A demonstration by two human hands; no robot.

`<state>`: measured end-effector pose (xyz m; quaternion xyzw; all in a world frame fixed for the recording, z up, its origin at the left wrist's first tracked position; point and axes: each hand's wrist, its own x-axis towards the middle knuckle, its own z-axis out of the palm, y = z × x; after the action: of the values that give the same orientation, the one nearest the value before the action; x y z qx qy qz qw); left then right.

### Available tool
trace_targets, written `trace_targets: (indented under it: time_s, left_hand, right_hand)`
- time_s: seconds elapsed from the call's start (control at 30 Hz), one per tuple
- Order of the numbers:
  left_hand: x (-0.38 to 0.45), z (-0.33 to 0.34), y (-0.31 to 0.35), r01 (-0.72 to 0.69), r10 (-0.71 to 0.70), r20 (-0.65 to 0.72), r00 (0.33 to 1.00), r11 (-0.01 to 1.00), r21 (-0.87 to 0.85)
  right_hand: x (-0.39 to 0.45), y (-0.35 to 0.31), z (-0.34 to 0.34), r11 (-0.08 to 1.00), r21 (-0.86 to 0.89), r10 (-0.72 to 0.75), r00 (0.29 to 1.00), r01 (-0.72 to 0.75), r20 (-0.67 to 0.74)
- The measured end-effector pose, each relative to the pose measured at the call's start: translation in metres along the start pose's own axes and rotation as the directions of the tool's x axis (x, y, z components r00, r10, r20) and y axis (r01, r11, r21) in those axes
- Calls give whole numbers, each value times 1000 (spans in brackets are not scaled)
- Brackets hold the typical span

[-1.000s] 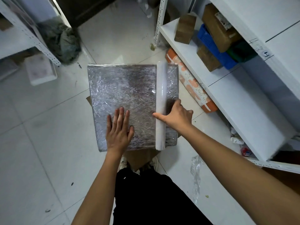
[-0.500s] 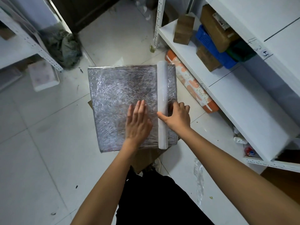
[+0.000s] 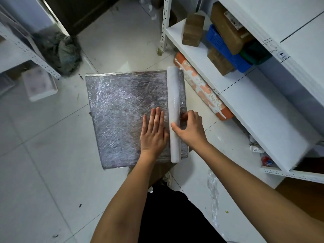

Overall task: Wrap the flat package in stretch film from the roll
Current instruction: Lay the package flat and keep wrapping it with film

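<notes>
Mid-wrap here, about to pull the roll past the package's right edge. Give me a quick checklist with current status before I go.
1. Right hand grips the roll: ok.
2. Left hand flat on the package, pinning the film: ok.
3. Roll parallel to the package's right edge: ok.
4. Film over the top face: ok, wrinkled but covering.
5. Space on the right: not ok, an orange patterned bag lies close beside that edge.
6. Film under the package: cannot tell.

Floor: white glossy tiles [image 3: 52,172] with dark specks.
On floor, 11 o'clock: grey crumpled cloth [image 3: 59,50].
At 3 o'clock: orange patterned bundle [image 3: 201,88], beside the white shelf unit [image 3: 254,106].
At 5 o'clock: clear film scrap [image 3: 213,192].
</notes>
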<state>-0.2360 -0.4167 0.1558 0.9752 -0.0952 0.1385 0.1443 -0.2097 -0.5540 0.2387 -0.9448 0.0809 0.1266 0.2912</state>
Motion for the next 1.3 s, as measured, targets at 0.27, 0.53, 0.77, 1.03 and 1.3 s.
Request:
trace_targets:
  time_s: [0.27, 0.53, 0.77, 1.03, 1.3]
  left_hand:
    - [0, -8, 2, 18, -19, -34, 999, 1000, -9]
    - [-41, 2, 18, -35, 34, -25, 999, 997, -71]
    - [-50, 16, 19, -74, 74, -31, 997, 997, -7]
    - [-55, -12, 24, -25, 29, 36, 999, 995, -97]
    - [0, -33, -10, -231, 226, 129, 965, 973, 23]
  right_hand:
    - [2, -9, 12, 986, -168, 20, 1000, -16, 19]
    - [2, 10, 10, 989, 129, 67, 997, -71, 34]
    - [-8, 16, 16, 988, 122, 89, 996, -92, 27]
    - [-26, 4, 20, 990, 59, 128, 992, -128, 1]
    - [-31, 0, 11, 974, 12, 224, 965, -227, 136]
